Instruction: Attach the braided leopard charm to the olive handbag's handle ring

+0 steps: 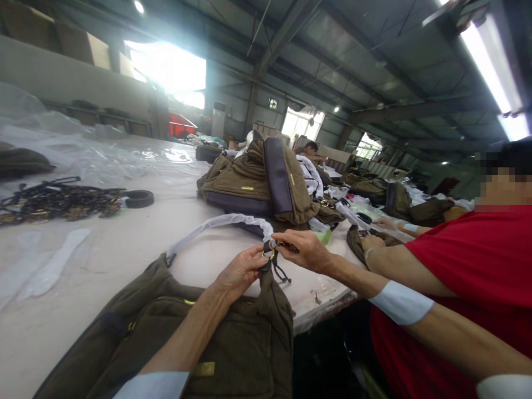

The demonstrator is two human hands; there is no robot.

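An olive corduroy bag [199, 338] lies on the white table [95, 271] right below me, its handle wrapped in white plastic [220, 221]. My left hand [239, 274] pinches the dark strap tab [266, 257] at the handle's end. A gold metal ring [271, 249] sits on that tab, between my hands. My right hand [301, 252] grips a dark beaded cord [288, 247] close to the ring. A loose black cord end [282, 274] hangs below the tab.
A co-worker in a red shirt [453, 260] sits at my right, hands on another bag [361, 238]. A large olive bag with purple-grey trim [245, 185] lies ahead. At left are a heap of beaded cords [58, 202], a black tape roll [139, 198] and plastic sheeting [83, 152].
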